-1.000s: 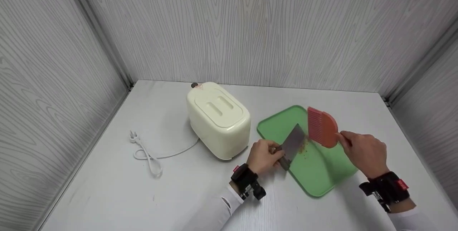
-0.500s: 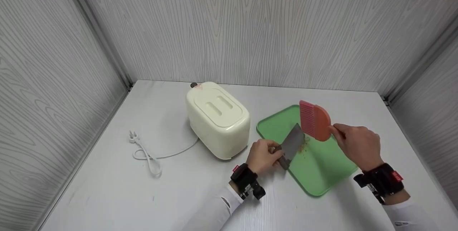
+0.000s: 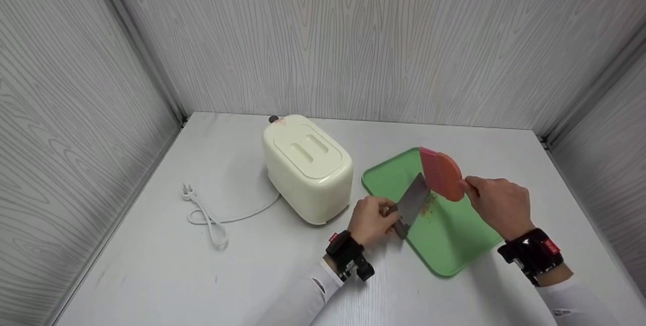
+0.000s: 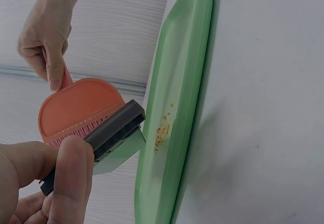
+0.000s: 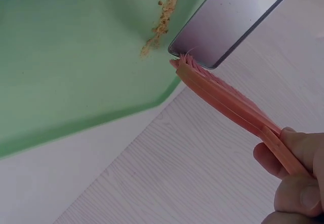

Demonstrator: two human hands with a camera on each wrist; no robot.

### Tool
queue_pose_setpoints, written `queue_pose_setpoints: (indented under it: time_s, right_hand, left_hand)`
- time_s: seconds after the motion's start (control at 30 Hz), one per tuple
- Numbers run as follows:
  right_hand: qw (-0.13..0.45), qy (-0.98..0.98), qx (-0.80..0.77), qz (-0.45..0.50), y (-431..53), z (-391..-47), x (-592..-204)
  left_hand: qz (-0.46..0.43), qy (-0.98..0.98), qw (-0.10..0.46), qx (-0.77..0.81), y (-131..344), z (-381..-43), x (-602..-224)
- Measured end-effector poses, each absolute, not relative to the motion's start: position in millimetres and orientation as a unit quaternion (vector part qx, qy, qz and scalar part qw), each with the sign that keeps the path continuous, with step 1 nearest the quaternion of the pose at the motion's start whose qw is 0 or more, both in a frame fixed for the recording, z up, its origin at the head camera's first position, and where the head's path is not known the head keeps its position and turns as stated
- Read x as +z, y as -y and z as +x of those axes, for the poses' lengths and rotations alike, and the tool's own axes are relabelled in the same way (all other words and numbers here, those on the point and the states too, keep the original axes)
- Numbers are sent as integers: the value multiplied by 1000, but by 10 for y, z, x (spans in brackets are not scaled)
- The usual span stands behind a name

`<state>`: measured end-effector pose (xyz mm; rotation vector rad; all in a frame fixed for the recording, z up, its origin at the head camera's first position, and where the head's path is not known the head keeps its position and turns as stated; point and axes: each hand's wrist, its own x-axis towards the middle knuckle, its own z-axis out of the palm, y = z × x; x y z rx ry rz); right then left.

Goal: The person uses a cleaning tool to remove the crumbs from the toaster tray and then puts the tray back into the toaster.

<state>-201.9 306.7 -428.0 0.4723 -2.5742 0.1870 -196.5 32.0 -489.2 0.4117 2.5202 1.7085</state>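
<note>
My left hand [image 3: 371, 220] pinches the dark handle bar of a flat metal scraper [image 3: 413, 199], which is tilted over the left edge of a green tray [image 3: 454, 248]. In my right hand [image 3: 502, 206] is the handle of an orange hand brush [image 3: 449, 174] with pink bristles. The right wrist view shows the bristles [image 5: 202, 71] right at the end of the scraper's blade [image 5: 223, 24]. Brown crumbs [image 4: 162, 135] lie in a small patch on the tray, beside the scraper. The left wrist view shows the scraper's handle [image 4: 119, 127] between thumb and fingers.
A cream toaster [image 3: 309, 174] with a lid on top stands left of the tray. Its white cord [image 3: 252, 215] trails left across the table to a plug [image 3: 188, 194]. Wood-grain panels [image 3: 323, 38] enclose the back and sides.
My right hand has carried the brush to the left, bringing its bristles over the scraper's blade. The left hand and scraper have hardly moved.
</note>
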Motion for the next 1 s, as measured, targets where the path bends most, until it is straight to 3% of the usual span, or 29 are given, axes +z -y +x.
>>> queue_pose_setpoints:
  time_s: [1.0]
  right_hand:
    - [242, 948, 119, 168, -3197, -1722, -4117]
  left_hand:
    - [117, -819, 38, 560, -323, -1974, -4877]
